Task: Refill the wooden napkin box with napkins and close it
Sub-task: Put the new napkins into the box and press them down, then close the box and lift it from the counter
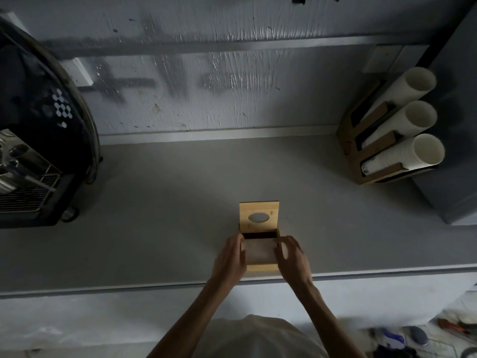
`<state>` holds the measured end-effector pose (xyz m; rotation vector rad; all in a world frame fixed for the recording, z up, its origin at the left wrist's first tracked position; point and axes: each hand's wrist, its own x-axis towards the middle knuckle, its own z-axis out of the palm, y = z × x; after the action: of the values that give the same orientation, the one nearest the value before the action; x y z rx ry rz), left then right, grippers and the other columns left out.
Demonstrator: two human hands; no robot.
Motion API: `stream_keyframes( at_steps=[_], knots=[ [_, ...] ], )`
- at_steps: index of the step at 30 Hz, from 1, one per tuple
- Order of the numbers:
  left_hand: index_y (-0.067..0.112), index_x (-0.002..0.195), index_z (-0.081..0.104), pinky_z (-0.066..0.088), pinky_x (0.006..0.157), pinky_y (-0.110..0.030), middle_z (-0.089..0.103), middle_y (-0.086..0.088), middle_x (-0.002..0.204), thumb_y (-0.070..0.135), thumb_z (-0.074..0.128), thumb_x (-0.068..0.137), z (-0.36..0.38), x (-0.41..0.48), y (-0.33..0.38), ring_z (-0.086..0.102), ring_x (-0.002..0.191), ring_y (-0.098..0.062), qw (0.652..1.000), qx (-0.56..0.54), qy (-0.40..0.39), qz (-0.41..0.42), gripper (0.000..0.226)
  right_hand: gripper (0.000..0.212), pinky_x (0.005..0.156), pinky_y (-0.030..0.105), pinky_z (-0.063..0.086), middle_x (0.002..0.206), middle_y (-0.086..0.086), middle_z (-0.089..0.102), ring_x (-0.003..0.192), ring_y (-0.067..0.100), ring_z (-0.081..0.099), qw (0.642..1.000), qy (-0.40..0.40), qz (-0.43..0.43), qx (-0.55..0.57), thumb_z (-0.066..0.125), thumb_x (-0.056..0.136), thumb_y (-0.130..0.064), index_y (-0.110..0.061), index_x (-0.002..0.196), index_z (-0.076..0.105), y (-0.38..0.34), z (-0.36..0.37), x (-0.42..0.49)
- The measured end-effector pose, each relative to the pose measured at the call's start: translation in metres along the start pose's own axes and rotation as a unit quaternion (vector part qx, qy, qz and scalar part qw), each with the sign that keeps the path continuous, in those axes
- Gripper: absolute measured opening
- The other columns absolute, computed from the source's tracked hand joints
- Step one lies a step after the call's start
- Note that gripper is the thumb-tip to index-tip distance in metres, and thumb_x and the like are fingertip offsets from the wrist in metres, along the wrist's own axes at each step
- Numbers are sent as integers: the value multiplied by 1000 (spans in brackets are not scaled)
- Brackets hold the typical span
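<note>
Head view, dim light. Nearest the camera: pale garment of the person [254, 337], both bare forearms reaching forward over the front edge of the bench [160, 202].

Left hand [230, 259]: on the left side of the napkin stack [260, 251], fingers curled against its edge. Right hand [293, 257]: on the right side of the same stack, fingers curled inward over the edge. Both grips closed on the stack, one at each side, holding it between them at the mouth of the wooden napkin box [262, 267].

The box sits on the bench near its front edge, roughly centre of frame. The stack covers most of the opening; a dark gap of box interior shows behind it. How far the stack has sunk into the box cannot be told.

Lid [259, 215]: open, standing up at the far side of the box, oval cut-out in its middle.

Farther back, left: dark machine [38, 140] with a metal grille, on the bench. Far right: wooden cup holder [361, 151] carrying three stacks of white paper cups [415, 117], lying with open ends toward the camera. Behind everything: rough grey wall [232, 86].
</note>
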<state>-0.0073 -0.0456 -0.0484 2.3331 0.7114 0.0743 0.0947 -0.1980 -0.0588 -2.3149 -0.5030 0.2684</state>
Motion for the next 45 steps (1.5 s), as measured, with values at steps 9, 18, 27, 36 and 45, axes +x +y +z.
stream_keyframes(
  at_steps=[9, 18, 27, 36, 45],
  knots=[
    [35, 147, 25, 6, 104, -76, 8, -4, 161, 83, 20, 78, -55, 71, 18, 0, 147, -39, 795, -498, -226, -263, 85, 73, 114, 64, 8, 160, 5, 17, 146, 35, 14, 824, -243, 232, 455, 20, 83, -78, -39, 143, 35, -28, -49, 64],
    [43, 118, 60, 29, 102, -62, 32, 8, 154, 56, 50, 88, -45, 15, 9, 20, 145, -28, 823, -474, -220, -224, 34, 68, 102, 55, 37, 143, -1, 50, 133, 32, 43, 846, -261, 228, 406, 45, 70, -83, -36, 114, 66, -9, -56, 16],
    [39, 128, 33, 50, 80, -27, 59, 15, 109, 13, 59, 92, -14, -9, 4, 59, 96, 1, 889, -410, -107, -174, 52, 63, 64, 28, 56, 105, 5, 74, 75, 12, 70, 907, -148, 153, 363, 51, 88, 14, -3, 145, 29, 5, -23, -2],
    [20, 138, 44, 54, 90, -50, 59, -3, 129, 23, 66, 82, 7, -3, -6, 62, 109, -28, 937, -293, -53, -180, 60, 53, 84, 38, 59, 115, 2, 71, 105, 19, 68, 959, -96, 98, 247, 62, 89, -9, -17, 140, 47, 25, -4, -10],
    [44, 117, 53, 53, 94, -45, 69, 7, 111, 22, 76, 69, 13, 2, 12, 66, 104, -13, 933, -320, -103, -127, 58, 24, 62, 29, 49, 80, 1, 67, 75, 12, 60, 971, -105, 57, 206, 66, 82, -17, -25, 105, 64, 16, -12, -2]
  ],
)
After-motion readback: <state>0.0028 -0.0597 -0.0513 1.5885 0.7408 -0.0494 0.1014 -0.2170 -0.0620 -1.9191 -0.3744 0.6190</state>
